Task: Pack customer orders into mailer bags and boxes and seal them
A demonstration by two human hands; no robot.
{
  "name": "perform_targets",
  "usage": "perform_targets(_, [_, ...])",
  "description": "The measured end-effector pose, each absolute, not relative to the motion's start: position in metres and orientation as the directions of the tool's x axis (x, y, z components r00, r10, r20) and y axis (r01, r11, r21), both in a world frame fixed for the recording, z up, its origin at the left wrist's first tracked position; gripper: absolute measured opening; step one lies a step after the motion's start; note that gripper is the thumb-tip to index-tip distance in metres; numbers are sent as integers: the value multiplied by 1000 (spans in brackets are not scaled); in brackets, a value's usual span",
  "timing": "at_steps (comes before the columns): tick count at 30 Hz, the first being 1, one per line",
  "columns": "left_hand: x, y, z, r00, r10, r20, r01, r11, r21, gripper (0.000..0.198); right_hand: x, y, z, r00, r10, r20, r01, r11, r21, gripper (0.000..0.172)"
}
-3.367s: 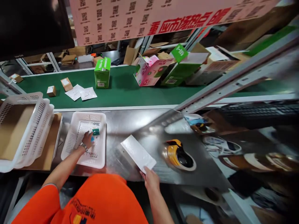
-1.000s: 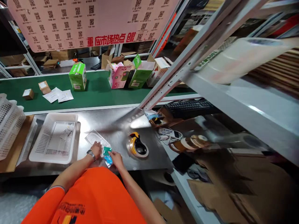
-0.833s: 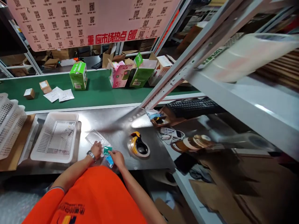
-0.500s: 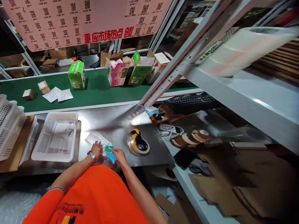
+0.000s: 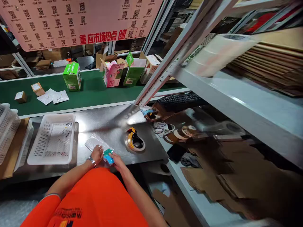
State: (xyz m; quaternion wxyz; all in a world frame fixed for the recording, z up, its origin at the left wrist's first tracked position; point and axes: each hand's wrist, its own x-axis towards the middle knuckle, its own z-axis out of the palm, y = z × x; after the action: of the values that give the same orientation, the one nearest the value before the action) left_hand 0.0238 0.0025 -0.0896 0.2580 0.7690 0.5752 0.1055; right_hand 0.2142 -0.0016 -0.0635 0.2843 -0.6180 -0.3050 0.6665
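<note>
At the metal table's front edge, my right hand (image 5: 116, 160) is closed with thumb and fingers on a small green and blue packet (image 5: 108, 156). My left hand (image 5: 97, 154), with a metal watch at its wrist, is closed on the near part of a clear bubble wrap bag (image 5: 96, 141) that lies flat on the table. The packet sits between both hands, over the near right end of the bag. Whether it is inside the bag or on top of it, I cannot tell. A yellow and black tape dispenser (image 5: 134, 140) rests to the right of my hands.
A white perforated basket (image 5: 32, 156) stands left on the metal table (image 5: 101, 118), beside stacked baskets (image 5: 8, 132). Behind runs a green conveyor belt (image 5: 91, 83) with cartons, small boxes and flat packets. A grey shelf post (image 5: 157, 80) and shelf (image 5: 236, 101) rise at right, above flattened cardboard.
The view has turned slightly right. My left hand has moved closer to the packet, its fingers less spread. The packet has been drawn in between the hands, my right hand still on it.
</note>
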Motion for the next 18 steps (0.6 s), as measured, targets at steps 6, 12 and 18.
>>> perform_targets(6, [19,-4,-112,365,931,5,730,-289,619,35,211,-4,-63,-60,776,-628,210,-605,-768,30])
perform_targets(12, [13,-15,-120,428,903,-24,692,-311,651,34,218,2,-64,-121,723,-680,359,-607,-709,32])
perform_targets(18, [16,-22,-117,492,871,21,624,-369,688,33,213,-9,-69,-98,744,-661,302,-610,-732,30])
